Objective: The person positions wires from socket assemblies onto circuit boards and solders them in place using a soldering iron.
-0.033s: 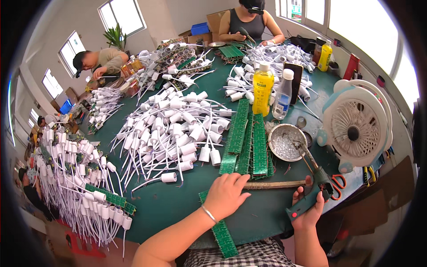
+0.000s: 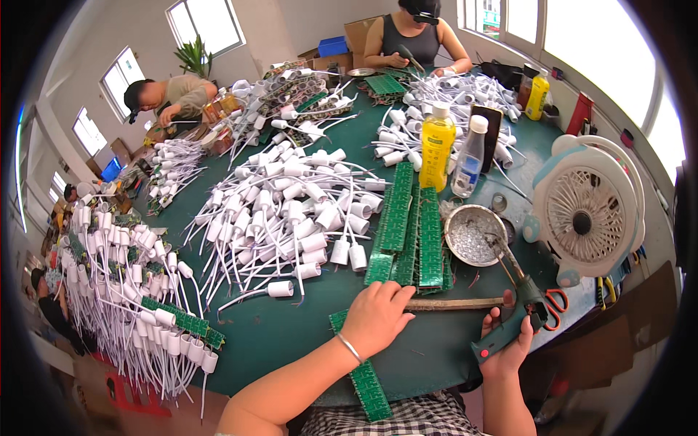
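**A:** We are in a bright workshop with windows, at a round green surface (image 2: 291, 341) crowded with parts. Has anything changed?

**B:** Nothing we can make out. The earlier picture matches this one, with both hands and every part in the same place, so the work stands as it was.

**A:** And the grips?

**B:** Our left hand (image 2: 374, 316) lies open and flat, grasping nothing. Its palm presses one long green circuit-board strip (image 2: 363, 378), which runs from under the hand to the near edge. Our right hand (image 2: 505, 341) is closed around the green handle of a soldering tool (image 2: 520, 301). The tool's tip reaches to the metal bowl (image 2: 472, 234).

**A:** Moving outward, what do we count?

**B:**
- One wooden stick (image 2: 451, 304) lies between our hands.
- One pair of orange-handled scissors (image 2: 556, 299) sits just beside the tool.
- There is one bowl and one small fan (image 2: 585, 211).
- Two bottles stand together, a yellow bottle (image 2: 437, 149) and a clear bottle (image 2: 469, 156).
- The stack of board strips (image 2: 411, 232) just past our left hand holds several rows, too overlapped for us to number.
- The white lamp sockets with leads (image 2: 291, 211) lie in heaps far too many to count.

**A:** Are others here?

**B:** We see two plainly, a person at the far side (image 2: 414, 36) and a person at the left (image 2: 171, 94). Both are well apart from our hands.
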Demonstrator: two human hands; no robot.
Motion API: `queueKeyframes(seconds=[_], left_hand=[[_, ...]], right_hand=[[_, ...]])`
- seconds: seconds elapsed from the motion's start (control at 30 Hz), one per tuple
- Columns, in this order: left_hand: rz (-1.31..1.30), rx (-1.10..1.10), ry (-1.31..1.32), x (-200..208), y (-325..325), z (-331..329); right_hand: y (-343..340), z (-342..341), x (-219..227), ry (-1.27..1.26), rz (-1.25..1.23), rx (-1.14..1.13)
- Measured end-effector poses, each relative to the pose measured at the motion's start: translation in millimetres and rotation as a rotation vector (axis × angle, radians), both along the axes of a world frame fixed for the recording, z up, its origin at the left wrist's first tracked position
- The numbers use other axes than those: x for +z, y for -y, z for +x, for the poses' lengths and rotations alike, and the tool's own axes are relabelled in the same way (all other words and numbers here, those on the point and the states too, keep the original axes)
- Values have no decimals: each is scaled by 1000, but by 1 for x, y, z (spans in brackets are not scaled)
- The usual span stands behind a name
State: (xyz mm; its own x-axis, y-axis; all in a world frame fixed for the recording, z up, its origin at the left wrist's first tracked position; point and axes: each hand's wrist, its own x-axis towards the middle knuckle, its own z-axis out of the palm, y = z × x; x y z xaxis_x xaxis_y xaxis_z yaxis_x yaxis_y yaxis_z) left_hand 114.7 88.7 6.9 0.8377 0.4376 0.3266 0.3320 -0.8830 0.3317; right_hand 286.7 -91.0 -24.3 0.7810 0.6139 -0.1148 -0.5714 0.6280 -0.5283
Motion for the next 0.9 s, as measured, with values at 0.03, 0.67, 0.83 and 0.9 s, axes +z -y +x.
queueKeyframes(seconds=[0.03, 0.67, 0.83, 0.9], left_hand=[[-1, 17, 4, 0, 0, 3], [-93, -78, -25, 26, 38, -66], [-130, -48, 66, 6, 32, -90], [-99, -22, 172, 13, 13, -98]], right_hand=[[0, 1, -1, 11, 0, -1], [-1, 0, -3, 72, -77, -62], [-2, 0, -6, 129, -25, -17], [0, 0, -6, 159, -21, -17]])
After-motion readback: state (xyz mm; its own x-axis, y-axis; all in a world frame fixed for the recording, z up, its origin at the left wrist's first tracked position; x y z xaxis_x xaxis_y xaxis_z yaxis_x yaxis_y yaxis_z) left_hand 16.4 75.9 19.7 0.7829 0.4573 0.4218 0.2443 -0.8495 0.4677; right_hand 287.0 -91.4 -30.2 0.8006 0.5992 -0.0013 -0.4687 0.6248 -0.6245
